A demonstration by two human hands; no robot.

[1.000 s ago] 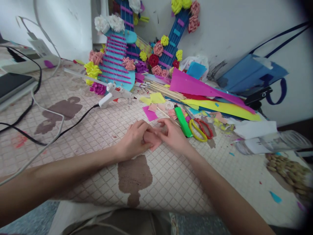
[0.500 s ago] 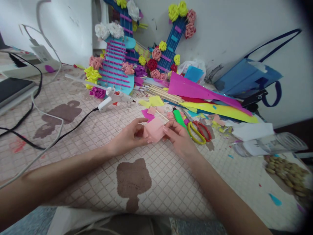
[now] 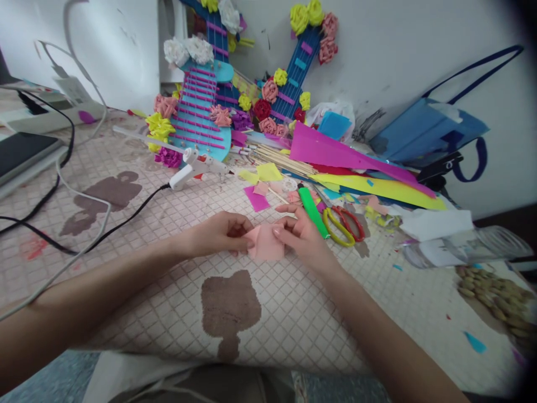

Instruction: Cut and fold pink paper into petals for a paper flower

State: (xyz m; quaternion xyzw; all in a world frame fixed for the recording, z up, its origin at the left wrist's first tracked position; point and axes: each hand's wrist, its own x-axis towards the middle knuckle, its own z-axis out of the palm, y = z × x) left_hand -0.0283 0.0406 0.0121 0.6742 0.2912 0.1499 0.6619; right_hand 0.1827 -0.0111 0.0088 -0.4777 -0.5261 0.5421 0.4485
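Observation:
A small pink sheet of paper [image 3: 269, 244] is held between my two hands, low over the patterned tablecloth. My left hand [image 3: 231, 234] pinches its left edge, where the paper looks bent or folded. On the other side my right hand [image 3: 298, 230] grips the right edge between thumb and fingers. Just beyond the hands lie a magenta paper piece [image 3: 257, 198], yellow paper [image 3: 269, 172] and a thin stick [image 3: 277, 195]. A green cutter [image 3: 312, 211] rests beside my right hand, with red-and-yellow-handled scissors [image 3: 340, 230] right of it.
A white glue gun [image 3: 198, 168] with a black cord lies at the left. Behind stand decorated guitar shapes [image 3: 200, 112] with paper flowers. Coloured sheets [image 3: 356, 162], a blue bag [image 3: 432, 131], a clear jar [image 3: 474, 246] and a bag of nuts [image 3: 495, 296] occupy the right.
Both hands have drawn the pink paper a little toward me, and its face has turned. More of the magenta piece shows now. The view has shifted slightly.

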